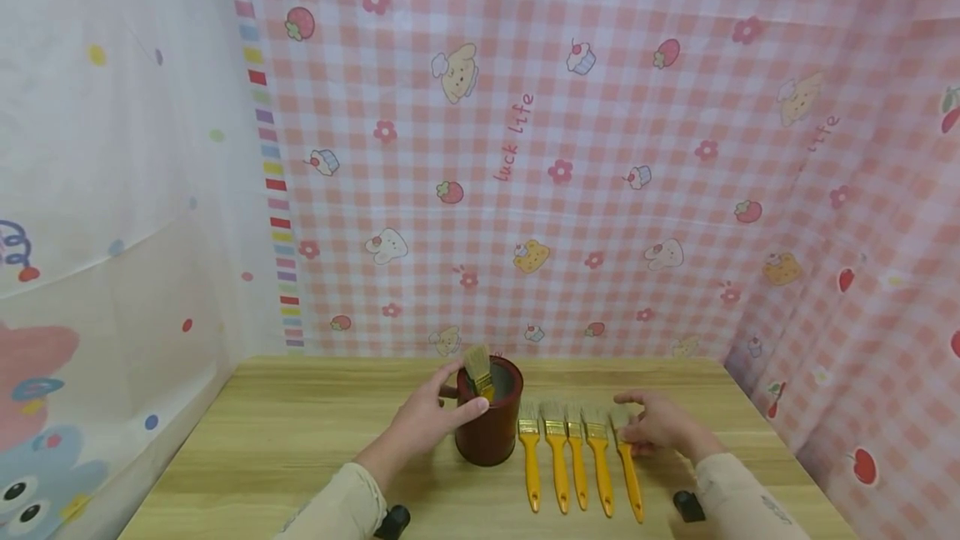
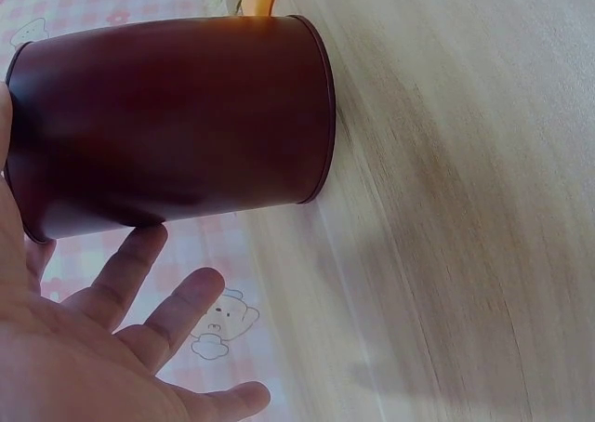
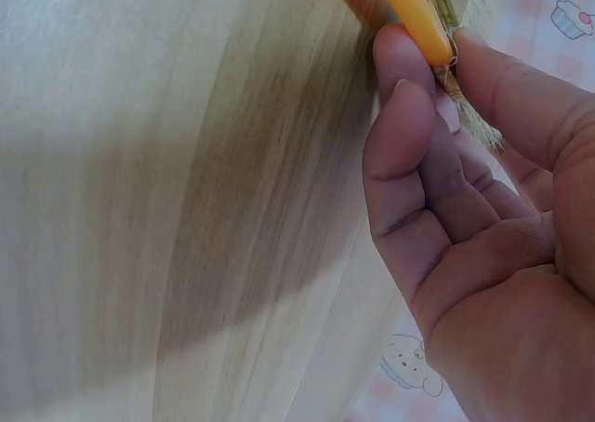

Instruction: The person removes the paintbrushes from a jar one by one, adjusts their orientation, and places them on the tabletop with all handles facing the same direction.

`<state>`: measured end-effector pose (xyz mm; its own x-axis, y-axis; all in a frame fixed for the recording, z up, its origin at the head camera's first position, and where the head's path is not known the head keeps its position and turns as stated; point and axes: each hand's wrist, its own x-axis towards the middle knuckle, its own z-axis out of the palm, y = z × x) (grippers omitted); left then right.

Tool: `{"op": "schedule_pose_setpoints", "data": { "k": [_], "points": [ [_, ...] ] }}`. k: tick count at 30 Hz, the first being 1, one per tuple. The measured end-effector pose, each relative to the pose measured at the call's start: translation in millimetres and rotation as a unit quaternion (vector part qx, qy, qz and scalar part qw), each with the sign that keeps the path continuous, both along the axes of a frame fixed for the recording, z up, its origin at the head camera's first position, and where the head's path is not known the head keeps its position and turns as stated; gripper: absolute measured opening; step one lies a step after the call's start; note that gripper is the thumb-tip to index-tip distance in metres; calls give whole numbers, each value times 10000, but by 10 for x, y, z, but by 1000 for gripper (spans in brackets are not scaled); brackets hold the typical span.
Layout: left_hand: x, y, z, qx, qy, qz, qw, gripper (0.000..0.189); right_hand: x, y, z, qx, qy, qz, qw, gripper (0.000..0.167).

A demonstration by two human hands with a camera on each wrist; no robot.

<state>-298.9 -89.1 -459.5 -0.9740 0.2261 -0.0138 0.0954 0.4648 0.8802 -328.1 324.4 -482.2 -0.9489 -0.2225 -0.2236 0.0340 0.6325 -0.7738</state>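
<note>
A dark brown cylindrical pot (image 1: 487,432) stands upright on the table, and a paintbrush (image 1: 478,369) leans in it with pale bristles up. My left hand (image 1: 431,415) holds the pot near its rim, thumb in front and fingers round the left side; in the left wrist view, some fingers of the left hand (image 2: 112,338) spread away from the wall. Right of the pot lies a row of paintbrushes (image 1: 557,448) with yellow handles toward me. My right hand (image 1: 660,425) pinches the rightmost paintbrush (image 1: 630,473) around its metal band, as the right wrist view also shows.
The wood-grain table (image 1: 300,432) ends at a pink checked curtain (image 1: 525,273) behind. A white printed curtain (image 1: 165,290) hangs on the left, another pink curtain (image 1: 870,340) on the right. Dark wrist mounts sit by both sleeves.
</note>
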Motion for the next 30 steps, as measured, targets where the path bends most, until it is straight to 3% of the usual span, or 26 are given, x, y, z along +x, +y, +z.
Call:
{"op": "schedule_pose_setpoints", "data": {
  "k": [21, 30],
  "points": [
    [-23, -2, -34, -25, 21, 39, 10000, 87, 22, -65, 12, 249, -21, -250, 9994, 63],
    [-34, 0, -35, -21, 8, 27, 10000, 86, -28, -107, -37, 673, 237, -414, 9966, 59]
  ]
}}
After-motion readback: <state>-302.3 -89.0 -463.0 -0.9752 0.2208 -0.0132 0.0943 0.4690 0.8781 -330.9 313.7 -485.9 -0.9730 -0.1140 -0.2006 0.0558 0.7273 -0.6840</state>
